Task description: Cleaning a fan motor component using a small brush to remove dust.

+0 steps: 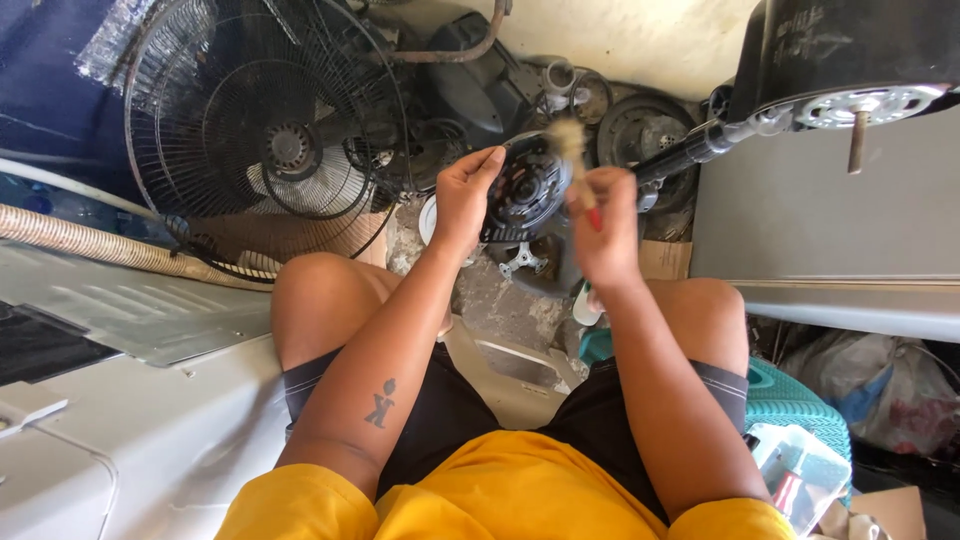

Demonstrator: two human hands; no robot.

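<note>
Two knees | left hand [463, 195] grips one motor part [528, 190] | right hand [605, 235] clasps one brush [574, 150]

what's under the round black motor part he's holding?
Below the round black motor part: a silver metal bracket on the rough concrete floor. The left hand hides the part's left edge.

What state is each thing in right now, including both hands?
left hand: closed on the rim of the round fan motor part, holding it up.
right hand: closed on the brush handle.
brush: upright, bristles blurred against the motor part.
round fan motor part: off the floor, tilted toward the person.
fan guard: detached, leaning at the left.
grey housing: lying on its side at the right.
</note>
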